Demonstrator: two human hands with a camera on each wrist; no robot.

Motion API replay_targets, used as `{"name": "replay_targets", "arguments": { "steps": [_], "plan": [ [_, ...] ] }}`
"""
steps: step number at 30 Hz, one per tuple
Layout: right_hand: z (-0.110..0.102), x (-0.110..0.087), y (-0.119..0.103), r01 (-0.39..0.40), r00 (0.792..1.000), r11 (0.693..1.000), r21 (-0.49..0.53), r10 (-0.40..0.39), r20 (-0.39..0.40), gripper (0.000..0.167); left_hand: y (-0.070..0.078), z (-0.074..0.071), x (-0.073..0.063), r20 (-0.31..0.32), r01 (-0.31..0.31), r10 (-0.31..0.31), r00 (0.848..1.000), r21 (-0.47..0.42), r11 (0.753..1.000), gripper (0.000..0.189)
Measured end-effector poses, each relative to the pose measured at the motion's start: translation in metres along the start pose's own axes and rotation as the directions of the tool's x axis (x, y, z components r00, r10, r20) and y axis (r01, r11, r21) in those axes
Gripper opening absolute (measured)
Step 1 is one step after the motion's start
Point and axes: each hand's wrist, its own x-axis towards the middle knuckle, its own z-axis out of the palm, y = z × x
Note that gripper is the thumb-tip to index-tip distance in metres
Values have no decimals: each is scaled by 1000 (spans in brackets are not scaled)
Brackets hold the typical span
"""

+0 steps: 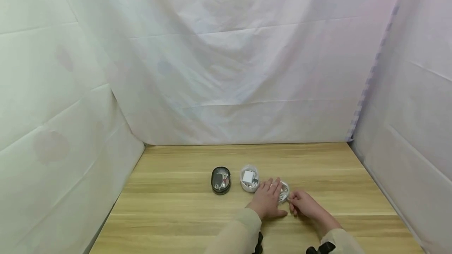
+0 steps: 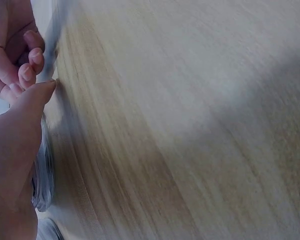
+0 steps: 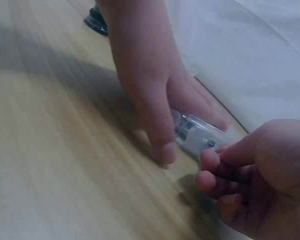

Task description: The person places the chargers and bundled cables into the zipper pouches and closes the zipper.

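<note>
A small clear case (image 1: 284,192) with a whitish rim and white contents lies on the wooden table. My left hand (image 1: 267,200) rests over its left part, fingers extended and thumb spread to the near side, hiding much of it. At the case's right end, my right hand (image 1: 304,205) pinches the edge between thumb and index finger, the other fingers curled. What small part it pinches is hidden by the fingertips. In the right wrist view, the clear case (image 3: 194,139) shows between the two hands.
Left of my hands lies a white-rimmed clear case (image 1: 250,178) holding a white charger plug and cable. Further left is a black-rimmed case (image 1: 221,180) with a dark plug inside. White cloth (image 1: 247,69) hangs behind the wooden table (image 1: 169,207) and along both sides.
</note>
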Motion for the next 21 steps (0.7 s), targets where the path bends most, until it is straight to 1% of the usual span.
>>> {"name": "replay_targets", "arguments": {
  "steps": [3, 6, 8, 11, 13, 15, 17, 18, 19, 21],
  "plan": [
    [2, 0, 1, -16, 999, 1000, 4, 16, -46, 16, 0, -2, 0, 0, -3, 3, 1000, -19, 1000, 97],
    [3, -2, 3, -47, 992, 999, 1, 47, -113, 16, 1, -4, 1, -4, -3, 3, 1000, -72, 997, 95],
    [4, -4, 3, -78, 982, 997, -4, 76, -175, 16, 2, -4, 2, -3, 6, -6, 1000, -117, 993, 92],
    [5, -5, 1, -118, 959, 993, -1, 114, -259, 17, 4, -7, 4, -7, 31, -32, 999, -179, 983, 88],
    [6, -5, 0, -135, 947, 991, 4, 130, -295, 18, 4, -9, 5, -19, 47, -52, 998, -204, 978, 85],
    [6, -6, -2, -137, 943, 991, 0, 131, -305, 19, 3, -13, 4, -28, 66, -75, 997, -242, 968, 82],
    [8, -8, -4, -130, 944, 991, -16, 118, -309, 20, 2, -15, 2, -33, 93, -107, 994, -296, 951, 79],
    [8, -9, -5, -117, 947, 993, -28, 103, -305, 21, 2, -16, 1, -37, 109, -129, 991, -338, 935, 78],
    [9, -10, -6, -104, 950, 994, -41, 87, -299, 21, 1, -16, -1, -39, 126, -152, 988, -381, 916, 76],
    [12, -13, -9, -73, 958, 995, -68, 51, -282, 21, 1, -16, -5, -47, 157, -202, 978, -471, 868, 73]
  ]
}}
